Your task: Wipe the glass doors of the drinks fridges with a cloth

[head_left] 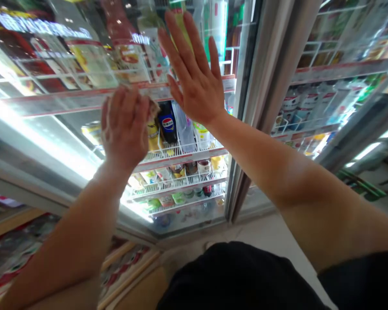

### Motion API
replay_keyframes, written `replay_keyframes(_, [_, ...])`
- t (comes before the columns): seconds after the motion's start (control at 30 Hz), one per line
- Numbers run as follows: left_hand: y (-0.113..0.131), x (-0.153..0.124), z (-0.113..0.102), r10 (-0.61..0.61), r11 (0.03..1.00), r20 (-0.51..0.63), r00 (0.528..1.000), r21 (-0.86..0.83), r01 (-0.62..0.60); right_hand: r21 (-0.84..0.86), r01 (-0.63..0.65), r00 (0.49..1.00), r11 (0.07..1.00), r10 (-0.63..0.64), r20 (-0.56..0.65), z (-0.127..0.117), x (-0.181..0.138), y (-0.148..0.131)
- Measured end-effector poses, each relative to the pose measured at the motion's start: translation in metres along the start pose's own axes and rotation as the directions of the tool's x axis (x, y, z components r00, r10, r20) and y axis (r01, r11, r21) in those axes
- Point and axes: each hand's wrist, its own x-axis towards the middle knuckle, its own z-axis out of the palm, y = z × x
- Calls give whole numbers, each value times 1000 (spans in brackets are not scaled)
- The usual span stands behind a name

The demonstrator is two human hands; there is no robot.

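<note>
The glass door (pixel 84 105) of a lit drinks fridge stands in front of me. My left hand (pixel 126 122) is closed over a crumpled, light brownish cloth (pixel 154 110) at the glass; only its edge shows past the fingers, and the hand is slightly blurred. Higher up and to the right, my right hand (pixel 197 79) lies flat against the pane with the fingers spread, holding nothing. Behind the glass, between the two hands, a dark blue Pepsi bottle (pixel 167 122) stands on a shelf.
Bottles fill the wire shelves (pixel 181 161) inside the fridge. A metal door frame (pixel 261 86) runs along the right, with another stocked fridge section (pixel 310 103) beyond it. At lower left are wooden shelves (pixel 129 275) with packed goods. Pale floor (pixel 268 241) shows below.
</note>
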Motion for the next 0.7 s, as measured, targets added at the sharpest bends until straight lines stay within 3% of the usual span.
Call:
replay_keyframes(0.07, [-7,4,-1,-150,989,-134,980,-1,151,-2,0,1000,1000,0,16,-2,1,-1])
replay_keyframes(0.13, [-2,0,3,-227,974,-210,951,-27,226,25,-13,1000,1000,13,26,-4,2,-1])
replay_keyframes(0.2, [15,-11,11,-174,984,-152,973,-55,168,63,-27,999,998,25,36,-3,3,-1])
replay_keyframes(0.23, [24,-18,14,-82,993,-56,995,-86,77,78,-34,999,996,31,38,-2,4,0])
replay_keyframes(0.3, [33,-30,16,104,982,117,988,-171,-83,94,-46,998,995,42,40,-1,5,0])
replay_keyframes(0.33, [33,-33,14,131,977,153,979,-188,-102,99,-49,998,994,45,39,0,5,1])
replay_keyframes(0.37, [29,-34,11,96,983,153,984,-173,-69,104,-51,998,993,48,36,-1,4,1])
replay_keyframes(0.43, [16,-32,0,-106,990,77,991,-87,112,117,-56,998,992,53,33,-3,4,0])
replay_keyframes(0.53, [6,-34,-9,-325,945,-18,945,-44,324,118,-65,996,991,58,62,-6,4,0])
replay_keyframes(0.6, [10,-42,-7,-293,954,15,956,-66,293,100,-64,994,993,54,99,-7,4,0])
replay_keyframes(0.7, [14,-55,-1,-103,988,180,978,-99,123,89,-48,992,995,37,119,-9,3,0])
